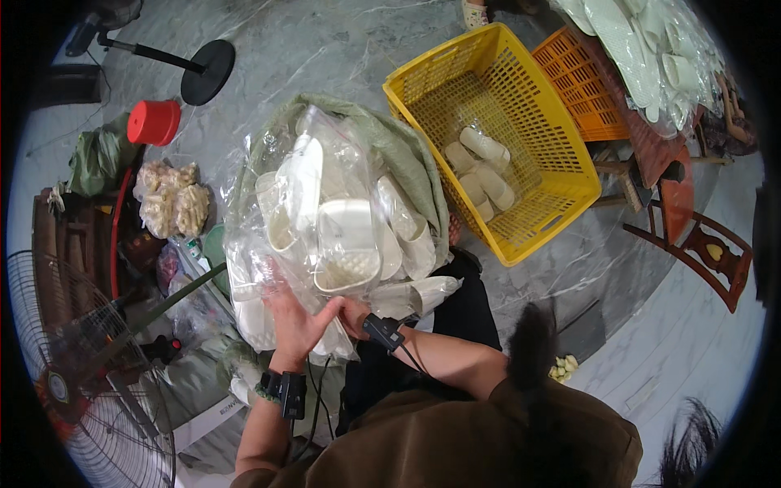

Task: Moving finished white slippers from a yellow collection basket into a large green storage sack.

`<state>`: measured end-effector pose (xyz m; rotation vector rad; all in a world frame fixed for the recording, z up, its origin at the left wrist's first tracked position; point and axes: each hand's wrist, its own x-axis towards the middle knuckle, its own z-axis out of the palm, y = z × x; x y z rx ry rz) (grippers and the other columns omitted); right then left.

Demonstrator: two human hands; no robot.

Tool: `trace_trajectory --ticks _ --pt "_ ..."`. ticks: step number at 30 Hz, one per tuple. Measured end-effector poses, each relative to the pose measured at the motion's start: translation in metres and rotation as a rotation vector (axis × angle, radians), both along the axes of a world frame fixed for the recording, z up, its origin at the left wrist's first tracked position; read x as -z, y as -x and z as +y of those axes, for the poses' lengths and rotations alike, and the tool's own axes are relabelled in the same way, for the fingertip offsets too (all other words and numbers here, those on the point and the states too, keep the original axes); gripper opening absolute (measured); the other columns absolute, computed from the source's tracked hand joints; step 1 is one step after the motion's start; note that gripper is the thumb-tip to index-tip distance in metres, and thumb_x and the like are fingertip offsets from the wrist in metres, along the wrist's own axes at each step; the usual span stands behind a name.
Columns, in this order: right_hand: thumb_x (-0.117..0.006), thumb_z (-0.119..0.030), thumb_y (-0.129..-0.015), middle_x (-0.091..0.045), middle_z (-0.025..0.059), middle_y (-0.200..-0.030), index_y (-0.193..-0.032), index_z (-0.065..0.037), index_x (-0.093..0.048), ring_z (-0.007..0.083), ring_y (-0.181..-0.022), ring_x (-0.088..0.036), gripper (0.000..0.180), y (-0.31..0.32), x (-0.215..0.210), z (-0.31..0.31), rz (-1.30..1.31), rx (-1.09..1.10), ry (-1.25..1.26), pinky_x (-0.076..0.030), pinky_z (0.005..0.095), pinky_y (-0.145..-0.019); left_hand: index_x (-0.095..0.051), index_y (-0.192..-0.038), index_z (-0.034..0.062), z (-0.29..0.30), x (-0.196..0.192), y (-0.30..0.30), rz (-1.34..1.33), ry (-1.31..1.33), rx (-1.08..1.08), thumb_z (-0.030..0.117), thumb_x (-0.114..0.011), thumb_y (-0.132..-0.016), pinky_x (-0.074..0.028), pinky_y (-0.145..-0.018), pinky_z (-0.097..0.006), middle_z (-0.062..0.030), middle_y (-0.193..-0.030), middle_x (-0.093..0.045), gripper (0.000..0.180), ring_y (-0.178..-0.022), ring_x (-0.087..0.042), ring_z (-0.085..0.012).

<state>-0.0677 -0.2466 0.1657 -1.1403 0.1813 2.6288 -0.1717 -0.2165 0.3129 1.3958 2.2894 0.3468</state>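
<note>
A large pile of white slippers (348,236) in clear plastic bags fills a pale green sack (419,150) in front of me. My left hand (291,315) lies at the pile's near edge, its fingers stretched over the slippers among clear plastic and its thumb pointing right. Close beside that thumb is my right hand (352,315), bent in against the near side of the bagged slippers. Its fingers are mostly hidden, so I cannot tell what they grip. Another bagged slipper (435,293) sticks out to the right, near my dark trouser leg.
A yellow crate (573,175) at right holds several pale slippers (486,172). Behind it are an orange crate (573,85) and more bagged white slippers (622,49). At left are a wire-caged fan (73,398), a red bucket (153,122) and a bag of beige pieces (172,203).
</note>
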Motion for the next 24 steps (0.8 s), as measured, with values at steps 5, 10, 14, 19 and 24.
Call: trace_trajectory --ticks 5,10,14,19,24 --pt "-0.050 -0.036 -0.092 -0.058 0.0110 -0.114 -0.122 -0.003 -0.050 0.0181 -0.103 -0.056 0.044 -0.001 -0.013 -0.003 0.229 0.045 0.208 -0.046 0.0354 -0.087 -0.019 -0.144 -0.0009 0.023 0.028 -0.020 0.170 0.291 -0.022 0.064 -0.067 -0.066 -0.009 -0.097 -0.073 -0.0293 -0.145 -0.019 0.113 -0.134 -0.014 -0.0497" --pt "-0.053 -0.029 -0.091 -0.061 0.0061 -0.106 -0.122 -0.006 -0.052 0.0163 -0.091 -0.058 0.038 -0.028 -0.014 0.011 0.045 0.133 -0.072 -0.046 0.0320 -0.083 -0.027 -0.143 0.0068 0.059 0.091 -0.017 0.287 0.537 -0.063 0.073 -0.059 -0.066 -0.013 -0.089 -0.080 -0.0269 -0.149 -0.006 0.106 -0.132 -0.001 -0.0571" --pt "-0.053 -0.027 -0.092 -0.062 0.0035 -0.103 -0.124 -0.009 -0.052 0.0113 -0.087 -0.057 0.037 -0.088 -0.025 0.041 -0.011 -0.231 -0.099 -0.044 0.0249 -0.079 -0.022 -0.145 0.0125 0.079 0.125 -0.005 0.358 0.533 -0.109 0.073 -0.059 -0.066 -0.016 -0.090 -0.079 -0.0247 -0.150 -0.007 0.106 -0.132 -0.002 -0.0562" --pt "-0.053 -0.018 -0.093 -0.063 0.0023 -0.098 -0.115 -0.004 -0.056 0.0111 -0.087 -0.060 0.026 -0.214 0.009 0.159 0.128 -0.380 -0.564 -0.047 0.0246 -0.078 -0.010 -0.146 0.0043 0.084 0.148 0.039 0.300 0.582 -0.335 0.074 -0.052 -0.073 -0.016 -0.093 -0.077 -0.0190 -0.152 -0.003 0.109 -0.136 -0.003 -0.0494" --pt "-0.060 -0.012 -0.077 -0.063 0.0194 -0.086 -0.092 0.000 -0.060 0.0337 -0.077 -0.062 0.019 -0.316 0.149 0.311 -1.242 -0.561 -1.223 -0.051 0.0385 -0.069 -0.012 -0.143 -0.0040 0.033 0.178 0.055 0.331 0.555 -0.217 0.065 -0.056 -0.076 -0.015 -0.096 -0.074 -0.0222 -0.151 -0.004 0.106 -0.138 0.000 -0.0455"
